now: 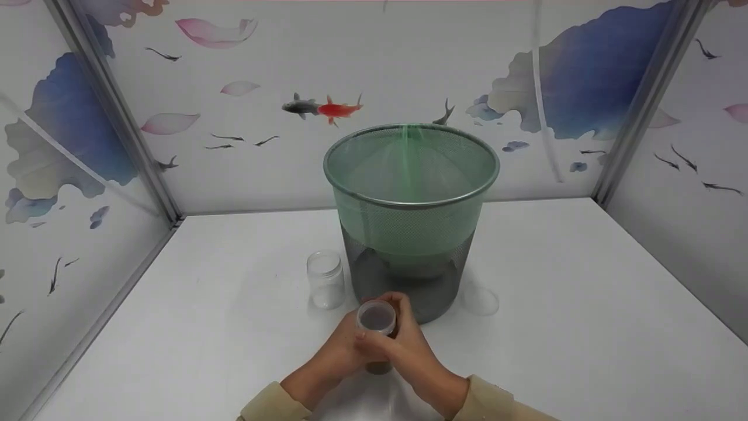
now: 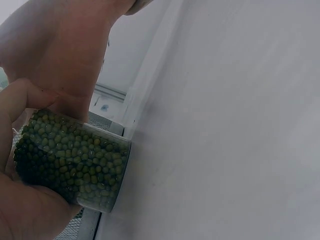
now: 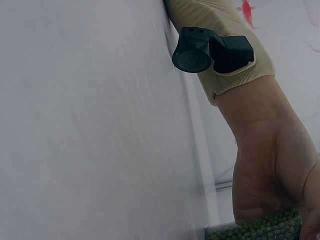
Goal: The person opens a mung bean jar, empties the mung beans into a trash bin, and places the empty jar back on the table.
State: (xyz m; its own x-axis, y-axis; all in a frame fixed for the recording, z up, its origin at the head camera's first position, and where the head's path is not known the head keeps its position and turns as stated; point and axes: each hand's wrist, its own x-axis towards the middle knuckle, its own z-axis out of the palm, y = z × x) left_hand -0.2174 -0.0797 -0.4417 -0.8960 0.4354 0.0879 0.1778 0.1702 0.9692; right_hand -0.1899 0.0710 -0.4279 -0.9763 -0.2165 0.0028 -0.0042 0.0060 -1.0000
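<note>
Both hands hold a small clear jar of green mung beans (image 2: 75, 160) upright, low in front of the mesh bin in the head view. My left hand (image 1: 342, 349) wraps it from the left. From the right, my right hand (image 1: 414, 345) curls its fingers around the upper part, near the clear round top (image 1: 377, 317). The fingers cover much of the jar's side in the head view. In the left wrist view the beans fill most of the jar, and its base is close over the white table.
A grey mesh bin (image 1: 432, 295) lined with a green bag (image 1: 409, 228) stands just beyond the hands. Left of it is an empty clear jar (image 1: 325, 280); right of it lies a clear round lid (image 1: 481, 301). Printed panels (image 1: 263, 169) enclose the white table (image 1: 193, 339).
</note>
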